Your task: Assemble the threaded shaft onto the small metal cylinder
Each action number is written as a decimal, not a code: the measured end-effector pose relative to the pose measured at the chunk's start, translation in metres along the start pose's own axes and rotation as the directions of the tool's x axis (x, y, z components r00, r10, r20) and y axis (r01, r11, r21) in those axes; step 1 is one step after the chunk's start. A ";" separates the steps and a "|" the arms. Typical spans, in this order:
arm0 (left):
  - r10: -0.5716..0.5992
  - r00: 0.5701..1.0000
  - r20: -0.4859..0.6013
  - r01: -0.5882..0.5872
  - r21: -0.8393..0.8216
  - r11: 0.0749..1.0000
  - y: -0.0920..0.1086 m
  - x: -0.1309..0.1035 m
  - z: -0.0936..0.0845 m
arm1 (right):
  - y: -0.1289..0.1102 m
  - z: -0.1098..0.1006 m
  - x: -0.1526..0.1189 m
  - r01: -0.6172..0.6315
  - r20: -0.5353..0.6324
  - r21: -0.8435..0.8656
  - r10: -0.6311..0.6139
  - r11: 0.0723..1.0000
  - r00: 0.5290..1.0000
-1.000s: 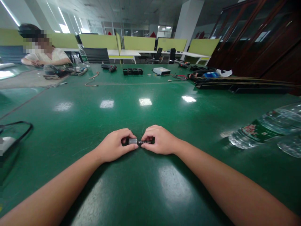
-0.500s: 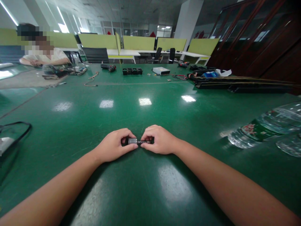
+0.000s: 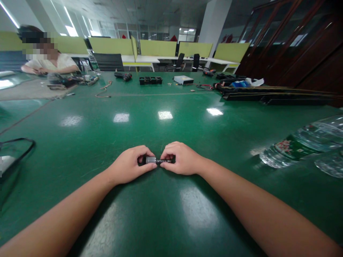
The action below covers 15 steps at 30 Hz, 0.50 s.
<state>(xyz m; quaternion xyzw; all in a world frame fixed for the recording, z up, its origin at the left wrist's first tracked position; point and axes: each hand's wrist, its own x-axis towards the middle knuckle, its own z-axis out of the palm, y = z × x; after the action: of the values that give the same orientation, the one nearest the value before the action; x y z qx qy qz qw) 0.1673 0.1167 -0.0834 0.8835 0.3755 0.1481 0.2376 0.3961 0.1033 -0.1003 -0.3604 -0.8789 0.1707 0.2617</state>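
Grip looks unchanged: left hand (image 3: 126, 166) pinches the silver cylinder (image 3: 150, 160), right hand (image 3: 185, 160) the dark shaft (image 3: 158, 161), fingers nearly closed, low over the green bench (image 3: 171, 130) (alignment apparently holding).

So the bottle (image 3: 297, 146) is lying off to the right on the table (image 3: 166, 132), the small motor (image 3: 150, 160) is sitting front and center, and the battery holder (image 3: 150, 80) is resting way behind it.

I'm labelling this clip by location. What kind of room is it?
Probably an open-plan office used partly as a workshop: there are green partitions and office chairs behind, while the table holds a drill-like tool and loose parts.
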 end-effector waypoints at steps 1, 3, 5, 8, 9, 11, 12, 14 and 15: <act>-0.001 1.000 0.000 0.001 -0.001 1.000 0.000 0.000 0.000 | 0.000 0.000 0.000 -0.001 0.001 0.001 0.001 1.000 1.000; -0.003 1.000 0.003 0.003 -0.003 1.000 0.000 0.000 0.000 | 0.000 0.000 0.000 -0.003 0.003 0.000 0.003 1.000 1.000; -0.004 1.000 0.004 0.004 -0.004 1.000 0.000 0.000 0.000 | 0.000 0.000 0.000 -0.006 0.004 -0.002 0.006 1.000 1.000; -0.004 1.000 0.003 0.004 -0.005 1.000 0.000 0.001 0.001 | 0.000 0.000 -0.001 -0.004 0.005 -0.002 0.004 1.000 1.000; -0.005 1.000 0.004 0.005 -0.004 1.000 0.000 0.001 0.001 | 0.000 0.001 -0.001 -0.002 0.005 -0.001 0.002 1.000 1.000; -0.004 1.000 0.005 0.004 -0.004 1.000 0.000 0.001 0.001 | 0.001 0.001 -0.001 0.002 0.005 0.003 -0.002 1.000 1.000; -0.004 1.000 0.006 0.004 -0.004 1.000 -0.001 0.001 0.001 | 0.001 0.001 -0.001 0.002 0.006 0.005 -0.002 1.000 1.000; -0.005 1.000 0.009 0.005 -0.006 1.000 -0.001 0.000 0.001 | 0.001 0.001 -0.001 0.001 0.006 0.006 -0.001 1.000 1.000; -0.006 1.000 0.009 0.006 -0.006 1.000 -0.001 0.000 0.001 | 0.001 0.001 -0.001 -0.001 0.005 0.004 0.001 1.000 1.000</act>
<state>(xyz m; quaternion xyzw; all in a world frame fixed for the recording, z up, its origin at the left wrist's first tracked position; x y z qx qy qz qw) 0.1671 0.1172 -0.0848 0.8822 0.3767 0.1448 0.2425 0.3971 0.1035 -0.1019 -0.3596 -0.8791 0.1737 0.2602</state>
